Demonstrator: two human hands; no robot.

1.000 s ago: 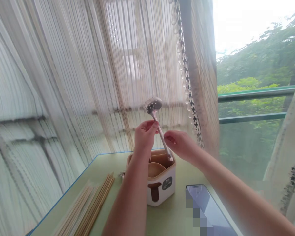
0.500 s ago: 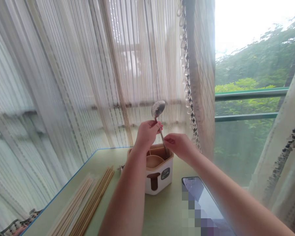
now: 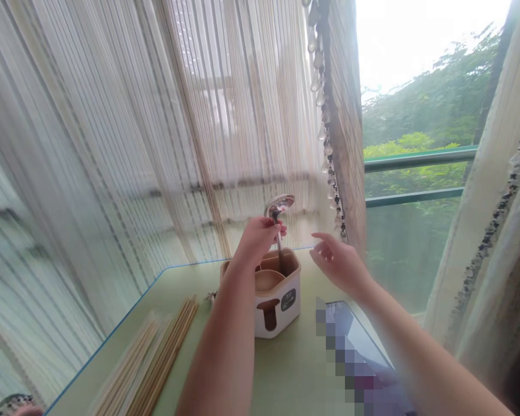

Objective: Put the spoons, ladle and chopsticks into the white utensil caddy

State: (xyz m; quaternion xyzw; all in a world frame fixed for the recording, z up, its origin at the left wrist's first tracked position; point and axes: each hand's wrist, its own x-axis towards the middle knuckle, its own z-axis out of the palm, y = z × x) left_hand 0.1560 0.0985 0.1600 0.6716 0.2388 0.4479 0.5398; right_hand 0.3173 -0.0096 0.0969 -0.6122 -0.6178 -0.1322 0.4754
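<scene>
Sheer striped curtains (image 3: 112, 133) beside bright window (image 3: 420, 115).

- Right side: open air between the right hand (image 3: 335, 260) and the shiny metal ladle (image 3: 281, 207); a hand could pass there.
- Ladle stands nearly upright in the rear right compartment of the white, tan-rimmed plastic caddy (image 3: 281, 319), gripped by the left hand (image 3: 262, 236); together they obstruct access from above.
- Left forearm covers the caddy's left side.
- Low passage: bare green tabletop (image 3: 292, 378) between caddy and dark-edged, flat phone (image 3: 361, 335).
- Phone and overhanging right forearm restrict the right side.
- Long thin wooden sticks (image 3: 169, 352) occupy the left; a narrow strip separates them from the left forearm.
- Sheer striped curtain (image 3: 242, 127) bounds the rear.
</scene>
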